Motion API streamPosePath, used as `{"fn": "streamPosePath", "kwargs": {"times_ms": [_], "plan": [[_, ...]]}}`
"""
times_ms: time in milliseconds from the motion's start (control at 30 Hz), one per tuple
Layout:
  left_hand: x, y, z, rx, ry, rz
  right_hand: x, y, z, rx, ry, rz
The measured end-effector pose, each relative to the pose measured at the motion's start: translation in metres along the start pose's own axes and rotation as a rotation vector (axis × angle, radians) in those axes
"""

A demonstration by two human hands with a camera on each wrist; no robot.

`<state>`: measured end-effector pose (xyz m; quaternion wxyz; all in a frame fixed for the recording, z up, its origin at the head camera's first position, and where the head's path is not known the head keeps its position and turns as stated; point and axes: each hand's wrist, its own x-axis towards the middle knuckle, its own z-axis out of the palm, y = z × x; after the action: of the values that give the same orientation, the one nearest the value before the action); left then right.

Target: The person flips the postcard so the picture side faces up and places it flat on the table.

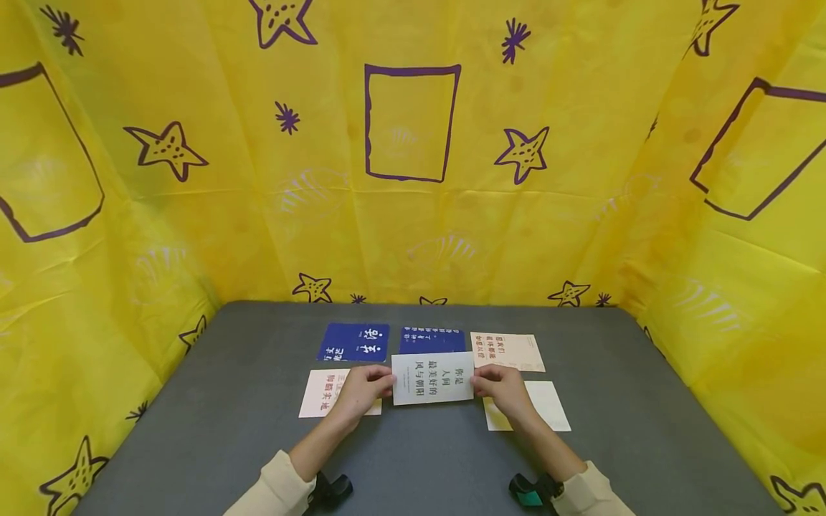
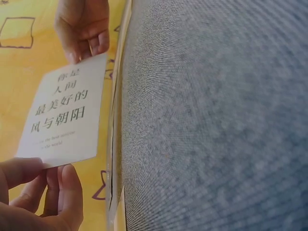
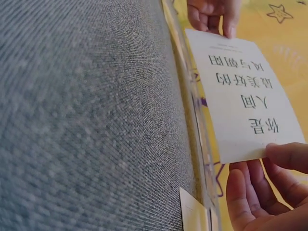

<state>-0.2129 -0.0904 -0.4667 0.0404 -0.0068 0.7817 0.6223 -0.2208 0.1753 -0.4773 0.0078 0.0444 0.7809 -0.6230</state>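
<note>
A white card (image 1: pixel 432 380) printed with dark Chinese characters is held up above the grey table, stretched between both hands. My left hand (image 1: pixel 363 390) pinches its left short edge between thumb and fingers. At the opposite edge my right hand (image 1: pixel 506 390) pinches it the same way. The left wrist view shows the card (image 2: pixel 67 113) with the left thumb on its printed face and the other fingers behind. In the right wrist view the right thumb lies on a corner of the card (image 3: pixel 240 96). Whether the card touches those behind it cannot be told.
Two blue cards (image 1: pixel 353 342) (image 1: pixel 431 340) and a cream card with red print (image 1: pixel 510 351) lie at the back of the grey table (image 1: pixel 258 459). A pinkish card (image 1: pixel 316 394) lies partly under the left hand, a white-and-yellow one (image 1: pixel 547 405) by the right. Yellow cloth (image 1: pixel 413 236) surrounds the table.
</note>
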Motion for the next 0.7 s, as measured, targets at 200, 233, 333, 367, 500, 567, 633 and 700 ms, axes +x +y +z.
{"fn": "streamPosePath", "kwargs": {"times_ms": [200, 233, 333, 367, 500, 567, 633, 700], "plan": [[0.0017, -0.0005, 0.0003, -0.028, 0.004, -0.017, 0.0009, -0.0001, 0.0011, 0.010, 0.003, 0.017], [0.0020, -0.0004, 0.0005, -0.029, 0.003, -0.023, 0.0006, -0.0005, 0.0011, 0.011, 0.005, 0.020], [0.0019, 0.0005, 0.0009, -0.033, 0.002, -0.025, -0.0003, -0.0016, 0.0009, 0.009, 0.006, 0.024], [0.0018, 0.0006, 0.0013, -0.039, 0.003, -0.025, -0.0009, -0.0022, 0.0008, 0.012, 0.008, 0.025], [0.0008, 0.0008, 0.0029, -0.052, 0.007, -0.017, -0.0023, -0.0039, 0.0004, 0.027, 0.008, 0.031], [0.0005, 0.0009, 0.0035, -0.055, 0.009, -0.016, -0.0025, -0.0039, 0.0001, 0.039, 0.008, 0.032], [0.0002, 0.0015, 0.0039, -0.056, 0.012, -0.018, -0.0027, -0.0038, -0.0002, 0.049, 0.009, 0.036], [0.0003, 0.0018, 0.0041, -0.060, 0.013, -0.019, -0.0029, -0.0039, -0.0005, 0.057, 0.009, 0.039]]}}
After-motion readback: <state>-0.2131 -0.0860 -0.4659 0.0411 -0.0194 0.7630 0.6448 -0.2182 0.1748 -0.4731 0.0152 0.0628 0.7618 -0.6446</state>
